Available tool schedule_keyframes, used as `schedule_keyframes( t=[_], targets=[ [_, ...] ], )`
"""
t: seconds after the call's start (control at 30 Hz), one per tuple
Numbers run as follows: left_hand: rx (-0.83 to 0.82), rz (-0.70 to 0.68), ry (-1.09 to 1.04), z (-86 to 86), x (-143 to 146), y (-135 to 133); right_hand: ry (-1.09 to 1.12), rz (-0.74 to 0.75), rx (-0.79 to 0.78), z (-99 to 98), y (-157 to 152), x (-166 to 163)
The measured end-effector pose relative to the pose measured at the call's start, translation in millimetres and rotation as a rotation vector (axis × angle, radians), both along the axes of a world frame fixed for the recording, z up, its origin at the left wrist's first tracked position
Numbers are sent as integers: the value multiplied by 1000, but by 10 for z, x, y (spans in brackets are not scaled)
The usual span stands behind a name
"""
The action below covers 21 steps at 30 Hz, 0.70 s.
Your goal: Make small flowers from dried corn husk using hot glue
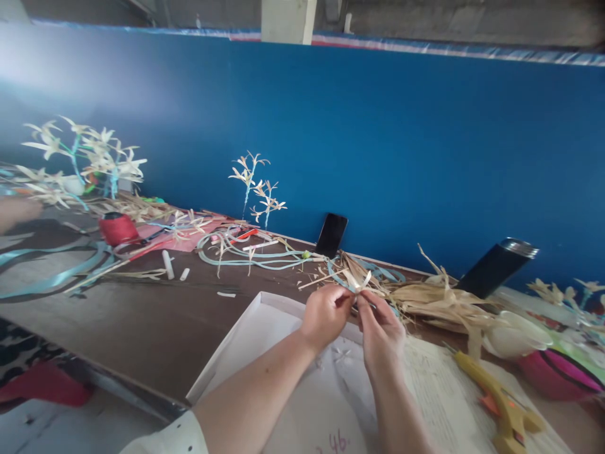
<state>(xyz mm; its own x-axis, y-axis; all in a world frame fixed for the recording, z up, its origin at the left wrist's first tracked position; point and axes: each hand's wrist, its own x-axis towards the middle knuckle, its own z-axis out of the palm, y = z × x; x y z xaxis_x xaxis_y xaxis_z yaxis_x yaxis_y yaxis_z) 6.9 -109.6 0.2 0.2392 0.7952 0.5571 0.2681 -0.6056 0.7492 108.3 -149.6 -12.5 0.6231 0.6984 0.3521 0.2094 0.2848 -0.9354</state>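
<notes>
Above a shallow white box lid [246, 321], my left hand [328, 315] and my right hand [380, 325] meet with fingers closed. Between their fingertips is a small flower [358, 282] with pale, pointed petals, apparently of dried husk. Both hands pinch it near its base; the fingers hide most of the stem. Just behind, dried corn husks [425, 299] and light-blue ribbon [378, 270] lie close to the fingers. Inside the lid, below my hands, is a small white star-shaped piece [341, 354].
A yellow glue gun [496, 394] rests on printed paper [432, 378] at right. A black phone [332, 234] and a dark flask [494, 268] stand near the blue partition [401, 145]. Finished flower stems [97, 151] stand at left, near another person's blurred hand [16, 211].
</notes>
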Motion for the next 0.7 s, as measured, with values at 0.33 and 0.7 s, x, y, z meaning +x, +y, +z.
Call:
schedule_keyframes(
  t=[0.33,0.7],
  targets=[
    [22,18,33,-9,5,-14,-103,-36,-21,5,-2,25],
    [47,38,34,-36,21,-14,-195,-66,-35,15,8,30]
  ],
)
